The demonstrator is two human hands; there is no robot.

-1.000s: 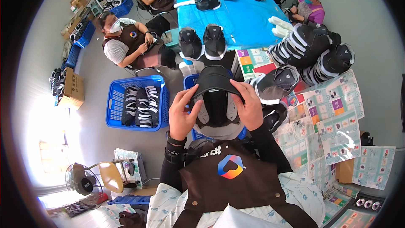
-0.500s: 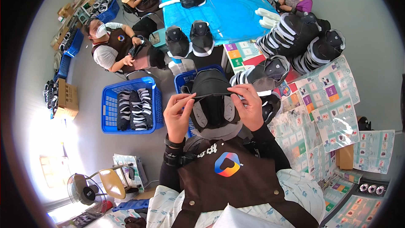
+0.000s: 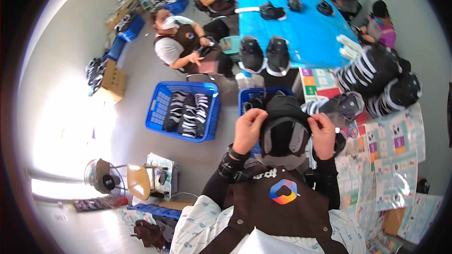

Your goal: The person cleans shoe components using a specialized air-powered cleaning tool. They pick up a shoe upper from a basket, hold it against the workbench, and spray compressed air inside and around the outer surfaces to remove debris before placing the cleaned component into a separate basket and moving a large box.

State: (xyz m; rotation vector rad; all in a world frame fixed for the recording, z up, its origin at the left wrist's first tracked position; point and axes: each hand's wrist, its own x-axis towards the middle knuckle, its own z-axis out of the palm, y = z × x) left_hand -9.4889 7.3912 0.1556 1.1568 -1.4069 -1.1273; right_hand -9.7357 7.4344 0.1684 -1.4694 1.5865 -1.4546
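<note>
Held up in front of my apron is a black shoe upper [image 3: 284,137], its opening facing me and showing two grey patches on its inner sides. My left hand [image 3: 249,130] pinches its edge on the left between thumb and fingers. On the right, my right hand [image 3: 322,135] pinches the opposite edge in the same way. The edge between them curves over the black inside. Behind the upper stands a blue basket [image 3: 244,95] with dark pieces in it, partly hidden.
Stacked uppers [image 3: 369,70] stand to the right on a table covered with printed sheets [image 3: 395,134]. Another blue basket [image 3: 214,127] with uppers sits on the floor at left. A blue-covered table [image 3: 306,28] extends ahead. A masked co-worker [image 3: 181,42] sits at the left.
My view has swung left, so the surroundings appear farther right. Both hands still pinch the upper; its top edge, stretched straight before, now bows upward.
</note>
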